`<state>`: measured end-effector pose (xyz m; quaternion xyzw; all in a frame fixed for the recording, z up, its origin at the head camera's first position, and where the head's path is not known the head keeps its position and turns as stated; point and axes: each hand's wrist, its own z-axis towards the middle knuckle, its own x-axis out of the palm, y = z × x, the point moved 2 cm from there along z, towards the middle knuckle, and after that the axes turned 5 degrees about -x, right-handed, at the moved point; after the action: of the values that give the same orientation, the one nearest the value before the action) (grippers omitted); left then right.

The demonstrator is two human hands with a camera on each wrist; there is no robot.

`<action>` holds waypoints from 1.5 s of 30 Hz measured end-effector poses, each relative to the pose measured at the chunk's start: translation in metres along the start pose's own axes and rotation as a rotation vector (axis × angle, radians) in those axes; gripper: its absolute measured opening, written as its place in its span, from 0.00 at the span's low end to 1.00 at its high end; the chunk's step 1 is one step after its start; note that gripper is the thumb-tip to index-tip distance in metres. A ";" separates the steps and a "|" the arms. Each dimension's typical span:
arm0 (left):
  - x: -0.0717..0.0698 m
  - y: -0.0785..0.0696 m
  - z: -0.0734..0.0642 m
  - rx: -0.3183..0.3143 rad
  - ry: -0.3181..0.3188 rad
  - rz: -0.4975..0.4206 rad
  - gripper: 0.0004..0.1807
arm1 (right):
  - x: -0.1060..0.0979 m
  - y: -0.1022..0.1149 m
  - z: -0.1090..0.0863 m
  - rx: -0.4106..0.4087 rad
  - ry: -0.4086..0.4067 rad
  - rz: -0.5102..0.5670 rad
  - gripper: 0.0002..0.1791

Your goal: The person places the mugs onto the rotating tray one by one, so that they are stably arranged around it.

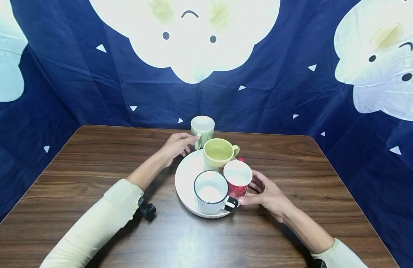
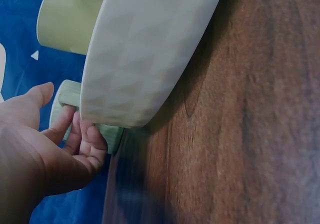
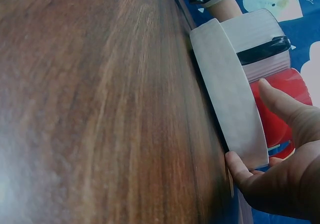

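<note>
A shallow white plate [image 1: 187, 182] with a faceted outer wall carries several mugs. Nearest the front is a white mug [image 1: 206, 204] with a black rim and black handle; beside it sits a red mug [image 1: 237, 190], white inside, and behind them a yellow-green mug [image 1: 215, 154]. Beyond the plate stands a pale green ribbed mug [image 1: 206, 130]. My left hand [image 1: 179, 145] has its fingertips at that ribbed mug's handle [image 2: 70, 97], thumb spread apart. Around the plate's right edge my right hand [image 1: 268, 195] is spread, thumb across the red mug, a fingertip low at the plate's wall.
A brown wood-grain table [image 1: 286, 230] lies under everything, its far edge close behind the ribbed mug. Blue cloth [image 1: 276, 104] printed with white clouds hangs around the back and sides. A black wrist mount [image 1: 147, 209] sticks out from the left sleeve.
</note>
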<state>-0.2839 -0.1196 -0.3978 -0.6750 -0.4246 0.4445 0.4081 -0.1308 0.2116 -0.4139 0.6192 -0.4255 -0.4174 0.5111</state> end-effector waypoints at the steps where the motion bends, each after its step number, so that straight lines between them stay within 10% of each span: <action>1: 0.001 0.000 0.000 0.002 -0.001 0.019 0.25 | 0.000 0.000 0.000 0.000 -0.004 -0.003 0.57; 45: -0.012 0.006 0.004 0.050 -0.018 -0.132 0.17 | -0.009 0.002 0.015 -0.008 0.039 0.018 0.46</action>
<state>-0.2898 -0.1319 -0.4018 -0.6311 -0.4607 0.4331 0.4493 -0.1483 0.2157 -0.4129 0.6215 -0.4195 -0.4021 0.5255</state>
